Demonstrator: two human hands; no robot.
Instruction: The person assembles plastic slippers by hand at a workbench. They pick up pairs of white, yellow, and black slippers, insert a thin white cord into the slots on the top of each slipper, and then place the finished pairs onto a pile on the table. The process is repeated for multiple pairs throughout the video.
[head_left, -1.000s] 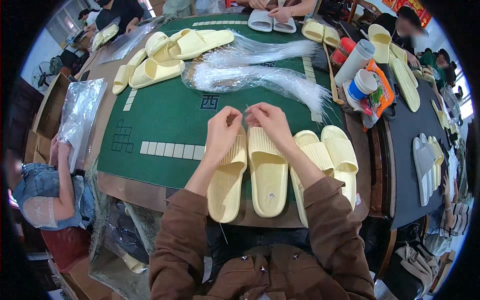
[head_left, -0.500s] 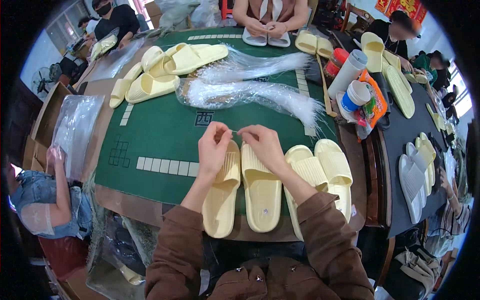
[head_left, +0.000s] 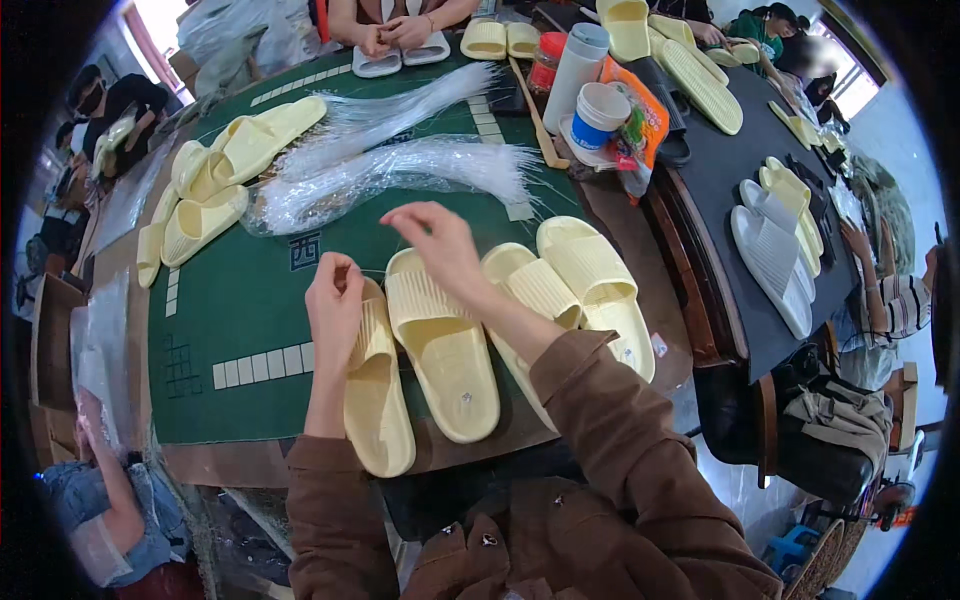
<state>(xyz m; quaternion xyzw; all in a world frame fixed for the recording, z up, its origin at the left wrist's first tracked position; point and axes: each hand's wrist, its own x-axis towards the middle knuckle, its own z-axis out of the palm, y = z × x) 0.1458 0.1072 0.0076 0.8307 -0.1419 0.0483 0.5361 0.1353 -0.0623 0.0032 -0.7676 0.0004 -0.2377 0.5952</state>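
My left hand (head_left: 335, 305) is closed in a pinch at the toe of the leftmost pale yellow slipper (head_left: 380, 430). A thin whitish strand (head_left: 372, 271) runs from its fingertips to the toe of the slipper beside it (head_left: 450, 375). Over that second slipper's toe hovers my right hand (head_left: 437, 245), its fingers stretched out to the left; nothing shows in them, and its thumb is partly hidden. Another pair of yellow slippers (head_left: 605, 305) lies to the right, partly behind my right forearm. Beyond my hands are two bundles of clear plastic strands (head_left: 400, 180), the nearer one in a clear bag.
A green mat (head_left: 255, 320) covers the table. More yellow slippers (head_left: 265, 135) lie at the far left. A paper cup (head_left: 600, 115), a grey bottle (head_left: 577, 75) and an orange packet (head_left: 645, 110) stand at the right edge. A co-worker's hands (head_left: 400, 35) are over grey slippers opposite.
My right hand has moved up and away from my left, its fingers now stretched out. My left hand stays pinched by the left slipper's toe. The view has swung to the right.
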